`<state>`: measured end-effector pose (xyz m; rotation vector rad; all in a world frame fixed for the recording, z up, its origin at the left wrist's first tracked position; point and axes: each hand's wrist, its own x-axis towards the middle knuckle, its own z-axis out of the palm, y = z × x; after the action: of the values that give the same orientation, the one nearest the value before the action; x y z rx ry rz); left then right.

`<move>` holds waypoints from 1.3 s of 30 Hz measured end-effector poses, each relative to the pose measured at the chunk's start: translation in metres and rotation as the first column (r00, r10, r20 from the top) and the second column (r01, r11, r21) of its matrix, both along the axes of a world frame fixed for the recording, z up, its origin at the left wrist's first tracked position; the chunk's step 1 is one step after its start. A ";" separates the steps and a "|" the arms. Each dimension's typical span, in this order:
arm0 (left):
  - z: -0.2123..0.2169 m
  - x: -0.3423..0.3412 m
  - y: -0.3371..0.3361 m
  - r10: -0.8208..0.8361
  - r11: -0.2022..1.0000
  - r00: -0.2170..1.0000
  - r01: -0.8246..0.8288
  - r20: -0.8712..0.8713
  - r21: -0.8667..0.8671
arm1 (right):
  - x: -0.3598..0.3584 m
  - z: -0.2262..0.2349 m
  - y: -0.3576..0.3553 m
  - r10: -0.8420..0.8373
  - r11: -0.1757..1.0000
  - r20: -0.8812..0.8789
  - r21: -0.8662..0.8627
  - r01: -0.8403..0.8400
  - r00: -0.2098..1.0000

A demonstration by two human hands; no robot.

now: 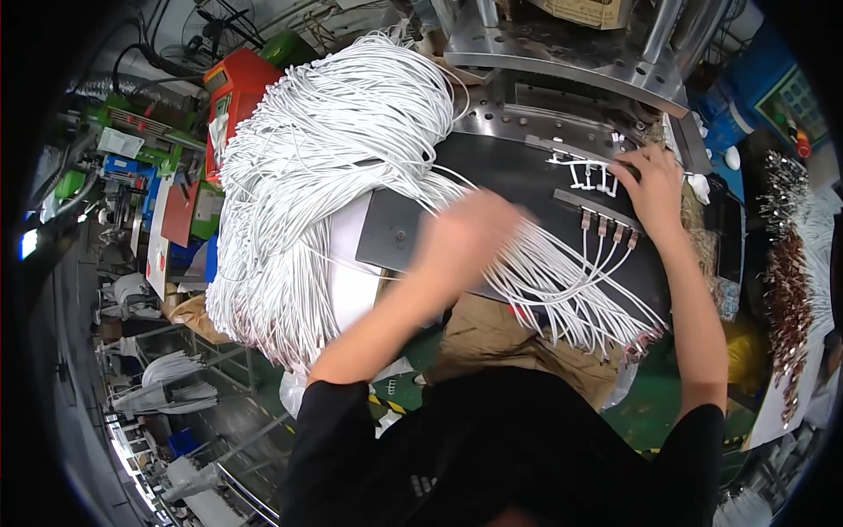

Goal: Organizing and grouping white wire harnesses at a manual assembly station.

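White cables (pixel 562 272), left hand (pixel 470 233), right hand (pixel 654 180)

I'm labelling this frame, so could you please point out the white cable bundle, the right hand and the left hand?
Cable bundle (pixel 325 167): head view, middle of the white heap.
Right hand (pixel 652 184): head view, back of the hand, at the white plugs.
Left hand (pixel 465 233): head view, blurred back of the hand.

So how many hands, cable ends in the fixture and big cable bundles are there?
Hands: 2, the left hand blurred, the right hand at the fixture
Cable ends seated in the fixture: 4
White cable bundle: 1
Total: 7
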<state>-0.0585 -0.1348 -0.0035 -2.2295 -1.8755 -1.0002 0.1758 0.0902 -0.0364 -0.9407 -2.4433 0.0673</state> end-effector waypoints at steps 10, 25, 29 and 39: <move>-0.036 0.104 0.032 -0.137 0.979 0.989 0.126 -0.061 -0.158 | 0.061 0.001 -0.029 0.239 0.890 -0.006 -0.399 -0.221 0.971; -0.012 0.032 0.156 0.136 0.954 0.972 -0.181 -0.193 -0.238 | -0.120 -0.060 0.219 -0.001 0.960 -0.461 -0.248 -0.128 0.887; 0.054 0.049 0.191 0.102 0.670 0.986 -0.168 -0.134 -0.723 | -0.105 -0.077 0.240 0.004 0.986 -0.390 0.156 0.061 0.921; -0.051 -0.041 0.206 0.265 0.964 0.854 -0.247 -0.448 0.099 | -0.102 -0.005 0.039 0.203 0.963 -0.067 0.192 -0.187 0.977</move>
<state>-0.0998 0.0709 -0.0543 -1.9021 -1.8403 -0.4118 0.0742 0.1295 -0.0419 -0.6027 -2.4062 -0.0485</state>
